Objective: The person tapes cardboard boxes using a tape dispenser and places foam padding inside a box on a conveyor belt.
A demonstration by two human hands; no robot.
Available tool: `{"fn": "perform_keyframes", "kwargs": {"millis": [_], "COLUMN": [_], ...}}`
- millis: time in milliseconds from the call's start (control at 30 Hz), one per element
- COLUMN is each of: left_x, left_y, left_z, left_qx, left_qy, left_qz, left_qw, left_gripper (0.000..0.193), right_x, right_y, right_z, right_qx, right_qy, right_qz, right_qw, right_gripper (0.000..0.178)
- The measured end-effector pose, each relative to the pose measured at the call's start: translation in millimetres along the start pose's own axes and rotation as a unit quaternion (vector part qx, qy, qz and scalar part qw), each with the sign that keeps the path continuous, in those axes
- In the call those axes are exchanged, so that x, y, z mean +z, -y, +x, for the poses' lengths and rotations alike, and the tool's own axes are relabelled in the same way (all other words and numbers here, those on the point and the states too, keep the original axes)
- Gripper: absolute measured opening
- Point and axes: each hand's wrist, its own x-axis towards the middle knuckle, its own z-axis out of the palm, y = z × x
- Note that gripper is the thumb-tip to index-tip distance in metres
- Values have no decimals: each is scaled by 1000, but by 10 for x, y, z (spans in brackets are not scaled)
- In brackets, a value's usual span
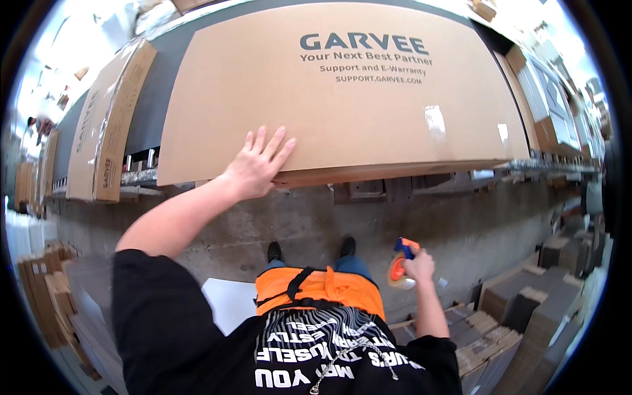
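A large brown cardboard box [342, 112] with dark print on top lies across the conveyor in front of me. My left hand [258, 163] rests on its near edge toward the left, fingers spread flat on the top face. Two shiny pieces of clear tape [434, 122] show on the box's right part. Down by my right side, away from the box, my right hand [419, 264] grips an orange and blue tape dispenser [398, 266] with a roll of tape on it.
On the conveyor [141, 131], another printed box [108, 125] stands to the left, and a box with a white panel [550, 99] to the right. Stacked flat cartons [480, 342] are behind me at right, more cardboard [56, 296] at left. Concrete floor [303, 224] lies under my feet.
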Motion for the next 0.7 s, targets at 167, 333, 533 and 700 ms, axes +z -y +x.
{"fn": "perform_keyframes", "kwargs": {"millis": [167, 333, 533, 700], "left_x": [234, 587, 684, 734], "left_y": [248, 298, 211, 185], "left_z": [-40, -66, -138, -167], "left_qx": [119, 137, 114, 107], "left_qy": [-85, -215, -279, -296], "left_qz": [25, -42, -87, -140], "left_qw": [989, 966, 949, 939], "left_gripper": [88, 78, 63, 56], "right_x": [-660, -1584, -2222, -1942], "right_y": [737, 2386, 3763, 3883], "right_z": [-395, -637, -514, -510], "right_qx": [-146, -318, -260, -237], "right_qy": [-154, -277, -133, 8], "right_qz": [116, 179, 13, -188], "right_qw": [970, 889, 956, 953], "right_gripper": [56, 55, 55, 36]}}
